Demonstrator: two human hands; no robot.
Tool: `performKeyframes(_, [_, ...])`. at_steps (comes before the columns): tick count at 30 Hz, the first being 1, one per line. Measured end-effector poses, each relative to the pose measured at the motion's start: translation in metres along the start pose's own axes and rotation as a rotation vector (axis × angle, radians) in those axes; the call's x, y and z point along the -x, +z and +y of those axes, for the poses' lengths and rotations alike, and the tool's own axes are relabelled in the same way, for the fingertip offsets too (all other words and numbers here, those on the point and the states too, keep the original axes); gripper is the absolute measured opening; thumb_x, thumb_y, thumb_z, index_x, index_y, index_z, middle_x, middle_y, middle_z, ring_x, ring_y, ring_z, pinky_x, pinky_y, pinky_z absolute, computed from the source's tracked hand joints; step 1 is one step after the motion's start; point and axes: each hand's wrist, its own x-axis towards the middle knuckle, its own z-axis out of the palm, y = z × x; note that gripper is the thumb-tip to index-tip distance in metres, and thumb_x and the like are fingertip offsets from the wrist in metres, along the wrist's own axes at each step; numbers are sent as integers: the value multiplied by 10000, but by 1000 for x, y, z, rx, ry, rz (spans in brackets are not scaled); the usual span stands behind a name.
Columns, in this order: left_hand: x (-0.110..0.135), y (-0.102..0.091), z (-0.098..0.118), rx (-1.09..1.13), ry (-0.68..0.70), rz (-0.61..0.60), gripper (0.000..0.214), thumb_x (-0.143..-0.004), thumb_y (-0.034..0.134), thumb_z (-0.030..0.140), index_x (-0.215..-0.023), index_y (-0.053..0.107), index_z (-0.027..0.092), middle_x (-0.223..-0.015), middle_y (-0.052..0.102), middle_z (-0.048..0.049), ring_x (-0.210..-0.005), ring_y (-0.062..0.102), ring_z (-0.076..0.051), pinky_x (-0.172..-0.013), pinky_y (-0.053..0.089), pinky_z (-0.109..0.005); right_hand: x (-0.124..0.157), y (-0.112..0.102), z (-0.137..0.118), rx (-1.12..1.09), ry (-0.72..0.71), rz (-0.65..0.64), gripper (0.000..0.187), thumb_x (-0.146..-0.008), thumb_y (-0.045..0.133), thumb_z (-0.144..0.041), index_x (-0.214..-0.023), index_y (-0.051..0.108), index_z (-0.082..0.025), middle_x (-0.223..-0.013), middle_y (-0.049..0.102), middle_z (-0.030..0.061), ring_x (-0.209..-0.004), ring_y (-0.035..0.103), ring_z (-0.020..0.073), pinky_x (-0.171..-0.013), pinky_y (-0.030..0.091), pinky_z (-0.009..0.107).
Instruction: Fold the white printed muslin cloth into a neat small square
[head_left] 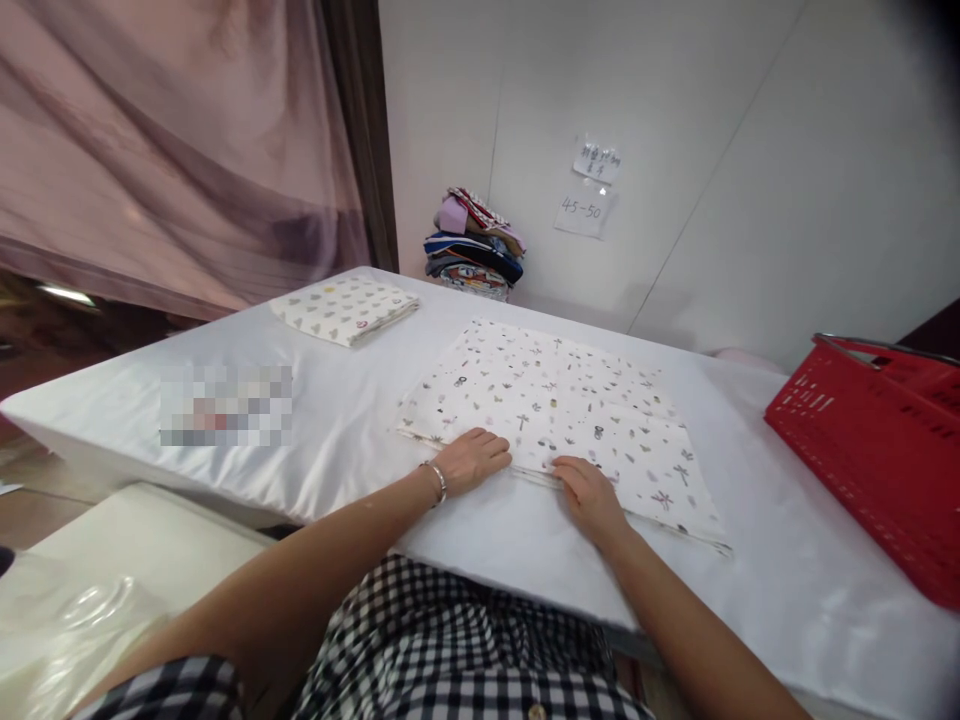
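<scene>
A white folded cloth (pixel 559 400) with small scattered prints lies flat in front of me, its layered edge towards me. At the left part of this near edge, my left hand (pixel 472 460) has its fingers closed together on the fabric; a bracelet (pixel 439 482) circles the wrist. My right hand (pixel 591 495) pinches the same edge farther right, fingers on top and the thumb mostly hidden. Farther back on the left rests a second folded cloth (pixel 345 308) with grey cloud-like prints, touched by neither hand.
A white-covered table (pixel 337 420) carries the cloths. On its right stands a red plastic basket (pixel 877 460). Stacked fabrics (pixel 474 245) sit by the wall behind. Something blurred out (pixel 225 405) lies at left. Clear plastic (pixel 82 640) is at lower left, below a pink curtain (pixel 187 130).
</scene>
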Motion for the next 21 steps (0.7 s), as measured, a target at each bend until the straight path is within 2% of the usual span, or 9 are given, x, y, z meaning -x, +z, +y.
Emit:
performKeyframes(8, [-11, 1, 5, -26, 9, 22, 198, -904, 365, 134, -921, 550, 204, -945, 595, -38, -837, 514, -148, -793, 379, -304, -3, -3, -5, -19, 5, -19, 251, -870, 396, -138, -1016, 592, -193, -1055, 625, 94, -969, 569, 203, -840, 489, 375])
performKeyframes(13, [-13, 3, 6, 122, -153, 115, 172, -896, 393, 166, -907, 563, 186, -900, 633, -35, -861, 555, -151, -780, 404, -291, -5, -4, -9, 3, 13, -15, 226, -882, 473, -263, -1070, 564, -177, -1037, 636, 101, -950, 573, 215, -820, 495, 376])
performKeyframes(16, [-13, 4, 6, 245, -245, 161, 147, -879, 425, 189, -900, 570, 189, -874, 644, -30, -850, 568, -153, -769, 421, -291, -4, 0, -7, 40, 30, -15, 234, -907, 426, -249, -1086, 565, -191, -1041, 639, 91, -947, 575, 213, -820, 496, 377])
performKeyframes(21, [-13, 6, 6, 348, -327, 167, 123, -835, 484, 175, -912, 577, 199, -869, 658, -15, -832, 579, -149, -771, 435, -293, -3, 4, -3, 56, 39, -14, 253, -922, 376, -198, -1051, 593, -177, -1007, 646, 93, -926, 574, 209, -815, 495, 368])
